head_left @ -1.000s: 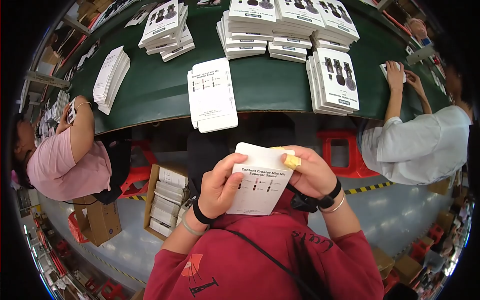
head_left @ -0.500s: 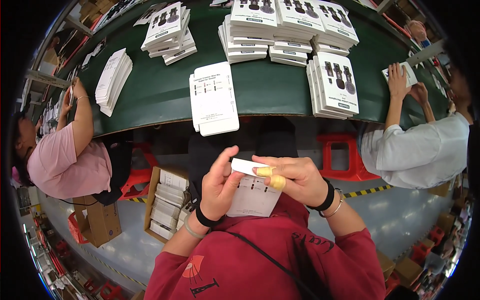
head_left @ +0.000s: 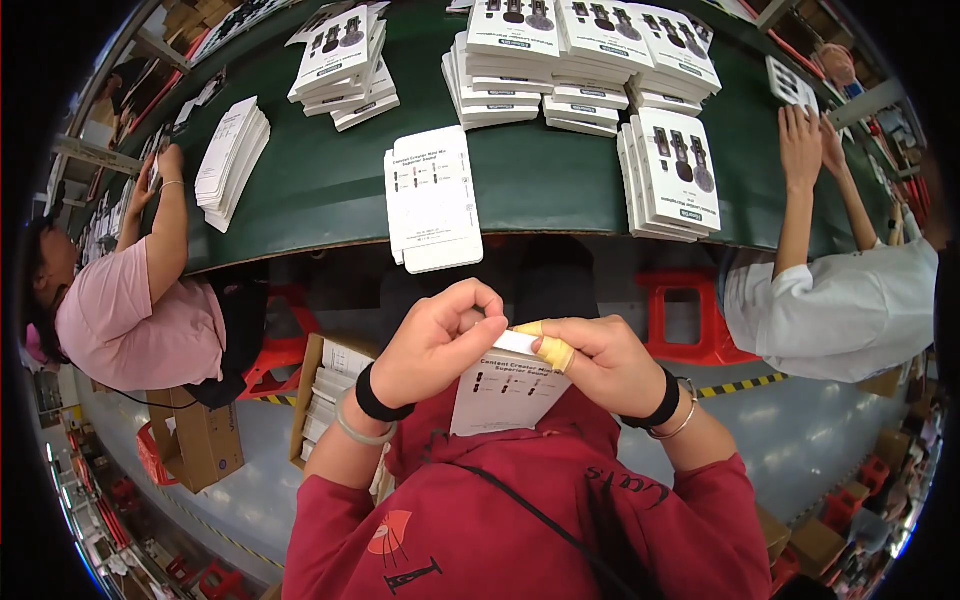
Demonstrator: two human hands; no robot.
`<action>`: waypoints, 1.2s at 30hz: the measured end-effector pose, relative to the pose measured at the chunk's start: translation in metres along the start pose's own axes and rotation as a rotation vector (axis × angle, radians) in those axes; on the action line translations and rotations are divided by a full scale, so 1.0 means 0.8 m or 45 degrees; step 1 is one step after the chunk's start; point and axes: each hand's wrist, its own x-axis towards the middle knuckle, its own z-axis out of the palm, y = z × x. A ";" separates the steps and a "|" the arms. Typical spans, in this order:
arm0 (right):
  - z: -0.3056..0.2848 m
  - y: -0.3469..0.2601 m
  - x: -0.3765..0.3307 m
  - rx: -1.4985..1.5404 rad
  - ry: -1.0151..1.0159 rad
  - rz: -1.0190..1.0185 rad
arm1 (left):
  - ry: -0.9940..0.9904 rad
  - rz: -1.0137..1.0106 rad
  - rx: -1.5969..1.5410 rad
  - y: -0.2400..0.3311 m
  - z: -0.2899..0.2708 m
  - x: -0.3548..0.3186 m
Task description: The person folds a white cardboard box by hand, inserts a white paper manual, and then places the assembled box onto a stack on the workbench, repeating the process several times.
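A flat white cardboard box with small printed pictures on its face is held in front of my chest. My right hand grips its upper right corner, with yellow tape wrapped round the thumb and a finger. At the upper left corner, my left hand is closed, fingers curled and thumb against the white end flap. What lies between those left fingertips is hidden. Beyond my hands, a small stack of similar white boxes lies at the table's near edge.
Several stacks of white boxes stand on the green table. An open carton of white boxes is on the floor at left. Co-workers sit on both sides, one in a pink shirt, another in a white shirt. Red stools stand nearby.
My left fingers, extended before, have curled in at the box's top end. The box tilts so more of its printed face shows. The right co-worker's hands have reached farther over the table.
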 end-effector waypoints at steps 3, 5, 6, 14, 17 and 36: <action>0.000 0.002 0.002 0.079 0.014 0.036 | 0.021 -0.002 0.092 0.001 0.003 0.002; 0.001 0.004 -0.004 0.233 -0.002 0.139 | 0.072 0.306 0.356 -0.009 0.007 -0.004; 0.002 0.004 -0.005 0.310 -0.012 0.191 | 0.100 0.458 0.488 -0.014 0.009 -0.007; 0.024 0.038 -0.011 0.676 0.064 0.165 | 0.457 0.756 0.174 -0.060 0.031 -0.005; 0.024 0.031 -0.017 0.355 0.060 -0.062 | 0.509 0.726 0.164 -0.067 0.033 -0.010; -0.133 0.040 -0.018 -0.583 1.159 -0.631 | 1.131 0.005 1.602 -0.031 -0.077 0.108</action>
